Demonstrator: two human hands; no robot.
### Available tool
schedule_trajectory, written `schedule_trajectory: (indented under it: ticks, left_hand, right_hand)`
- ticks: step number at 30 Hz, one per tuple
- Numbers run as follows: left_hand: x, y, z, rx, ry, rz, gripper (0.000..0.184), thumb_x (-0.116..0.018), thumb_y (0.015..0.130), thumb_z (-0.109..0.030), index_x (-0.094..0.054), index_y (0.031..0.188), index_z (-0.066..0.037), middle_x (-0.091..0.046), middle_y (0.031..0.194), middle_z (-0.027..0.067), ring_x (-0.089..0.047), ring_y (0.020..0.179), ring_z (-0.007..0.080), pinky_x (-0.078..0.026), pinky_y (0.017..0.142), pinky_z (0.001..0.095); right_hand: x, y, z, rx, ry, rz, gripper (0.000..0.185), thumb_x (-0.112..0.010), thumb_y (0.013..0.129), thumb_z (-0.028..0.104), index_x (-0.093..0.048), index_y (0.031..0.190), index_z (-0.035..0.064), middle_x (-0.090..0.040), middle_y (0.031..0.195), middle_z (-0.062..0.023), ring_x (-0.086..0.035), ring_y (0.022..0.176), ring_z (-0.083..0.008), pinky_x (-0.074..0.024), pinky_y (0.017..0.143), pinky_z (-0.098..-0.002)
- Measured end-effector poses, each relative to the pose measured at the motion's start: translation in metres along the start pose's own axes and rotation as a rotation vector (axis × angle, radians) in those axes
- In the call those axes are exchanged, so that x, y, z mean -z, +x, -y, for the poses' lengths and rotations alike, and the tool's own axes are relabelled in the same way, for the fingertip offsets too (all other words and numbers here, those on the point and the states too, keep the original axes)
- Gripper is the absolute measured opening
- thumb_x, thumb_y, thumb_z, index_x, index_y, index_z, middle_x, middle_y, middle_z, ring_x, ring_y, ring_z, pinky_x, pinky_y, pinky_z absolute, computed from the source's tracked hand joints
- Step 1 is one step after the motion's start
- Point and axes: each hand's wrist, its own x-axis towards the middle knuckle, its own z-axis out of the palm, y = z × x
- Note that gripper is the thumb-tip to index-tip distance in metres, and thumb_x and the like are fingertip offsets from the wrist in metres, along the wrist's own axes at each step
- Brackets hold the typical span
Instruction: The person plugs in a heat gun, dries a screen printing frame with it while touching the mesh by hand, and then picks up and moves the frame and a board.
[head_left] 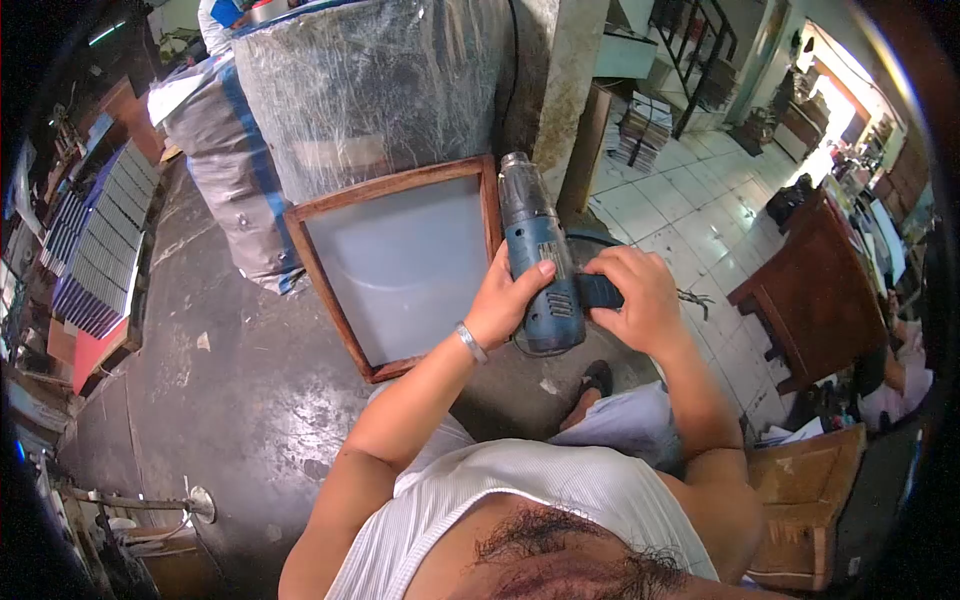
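A blue heat gun [540,245] with a metal nozzle is held up in front of my body, its nozzle pointing away from me. My left hand [503,298] grips the body of the heat gun, the thumb lying across its side. Around the dark handle, my right hand [636,298] is closed from the other side. Just left of the heat gun, a wooden frame [335,300] with a pale, taut screen [400,265] leans against a wrapped bulky block. The heat gun overlaps part of the frame's right edge in view.
The plastic-wrapped block [375,90] stands behind the frame, beside a tall sack [225,170]. Stacked striped bundles [105,235] lie at left. A wooden desk [825,285] and tied paper stack [642,130] are at right. Bare wire ends [697,299] show past my right hand.
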Motion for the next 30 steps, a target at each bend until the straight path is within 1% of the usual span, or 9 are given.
schedule_trajectory:
  ticks: [7,13,16,20,22,24,26,28,30]
  left_hand:
    - [-0.006,-0.003,-0.013,-0.045,0.032,-0.001,0.055,-0.074,0.091,-0.017,-0.044,0.135,-0.003,-0.06,0.114,0.0062,-0.059,0.102,0.0136,-0.052,0.09,0.0319]
    - [-0.01,0.006,-0.029,-0.085,0.064,-0.124,0.06,-0.074,0.092,-0.021,-0.041,0.14,-0.005,-0.059,0.114,0.0061,-0.059,0.103,0.0138,-0.052,0.09,0.0311]
    - [-0.014,0.018,-0.047,-0.031,0.037,-0.146,0.062,-0.073,0.093,-0.024,-0.04,0.142,-0.005,-0.059,0.116,0.0055,-0.058,0.104,0.0137,-0.051,0.091,0.031]
    - [-0.022,0.035,-0.063,-0.231,0.064,-0.011,0.072,-0.069,0.097,-0.028,-0.03,0.153,-0.006,-0.057,0.12,0.0061,-0.057,0.107,0.0156,-0.049,0.097,0.0361]
    - [-0.018,0.031,-0.091,-0.123,-0.084,0.038,0.08,-0.067,0.098,-0.029,-0.02,0.158,-0.008,-0.055,0.13,0.0091,-0.056,0.116,0.0206,-0.048,0.1,0.0379]
    - [-0.001,0.027,-0.102,-0.216,-0.082,0.149,0.089,-0.065,0.099,-0.031,-0.006,0.162,-0.012,-0.044,0.151,0.0145,-0.047,0.136,0.0298,-0.044,0.106,0.0417]
    - [0.023,0.005,-0.106,-0.298,0.242,0.088,0.088,-0.065,0.097,-0.039,-0.013,0.162,-0.013,-0.035,0.158,0.0145,-0.044,0.138,0.0303,-0.041,0.11,0.0449]
    - [0.057,-0.025,-0.092,-0.254,0.482,-0.017,0.086,-0.067,0.095,-0.041,-0.018,0.161,-0.014,-0.031,0.161,0.0158,-0.041,0.142,0.0321,-0.039,0.112,0.0461]
    - [0.1,-0.062,-0.051,-0.087,0.641,-0.188,0.084,-0.07,0.094,-0.037,-0.024,0.159,-0.009,-0.034,0.159,0.019,-0.04,0.143,0.0344,-0.04,0.112,0.0458]
  right_hand:
    - [-0.009,-0.002,-0.014,0.102,-0.03,-0.095,0.048,-0.078,0.057,0.024,-0.063,0.099,0.0101,-0.061,0.104,-0.0055,-0.057,0.097,-0.0288,-0.0423,0.082,-0.0409]
    - [-0.02,-0.001,-0.023,0.004,-0.113,-0.244,0.058,-0.08,0.058,0.021,-0.064,0.112,0.0102,-0.064,0.113,-0.007,-0.057,0.108,-0.0302,-0.0414,0.094,-0.0434]
    - [-0.015,0.007,-0.029,0.02,-0.198,-0.272,0.063,-0.077,0.064,0.016,-0.061,0.125,0.0095,-0.064,0.121,-0.0079,-0.055,0.116,-0.0322,-0.0399,0.099,-0.0463]
    - [0.0,0.036,-0.052,0.065,-0.225,-0.349,0.054,-0.072,0.074,0.016,-0.06,0.126,0.0078,-0.065,0.121,-0.0101,-0.059,0.113,-0.0343,-0.045,0.095,-0.0464]
    - [0.01,0.064,-0.064,0.128,-0.171,-0.406,0.046,-0.069,0.084,0.019,-0.059,0.127,0.0062,-0.065,0.121,-0.0143,-0.062,0.108,-0.037,-0.0488,0.091,-0.0463]
    - [0.026,0.111,-0.073,0.223,-0.16,-0.491,0.044,-0.068,0.088,0.019,-0.056,0.129,0.0057,-0.065,0.12,-0.0155,-0.061,0.109,-0.0396,-0.0487,0.092,-0.0465]
    - [0.047,0.168,-0.077,0.302,-0.184,-0.55,0.049,-0.073,0.086,0.016,-0.054,0.131,0.0079,-0.064,0.121,-0.0179,-0.061,0.11,-0.0422,-0.0494,0.09,-0.047]
    - [0.062,0.238,-0.084,0.392,-0.141,-0.549,0.045,-0.072,0.089,0.021,-0.055,0.129,0.0101,-0.066,0.118,-0.0179,-0.063,0.107,-0.0414,-0.0506,0.086,-0.048]
    - [0.068,0.304,-0.08,0.257,-0.245,-0.446,0.047,-0.064,0.095,0.046,-0.056,0.127,0.0127,-0.069,0.109,-0.0162,-0.066,0.099,-0.0406,-0.0516,0.08,-0.0494]
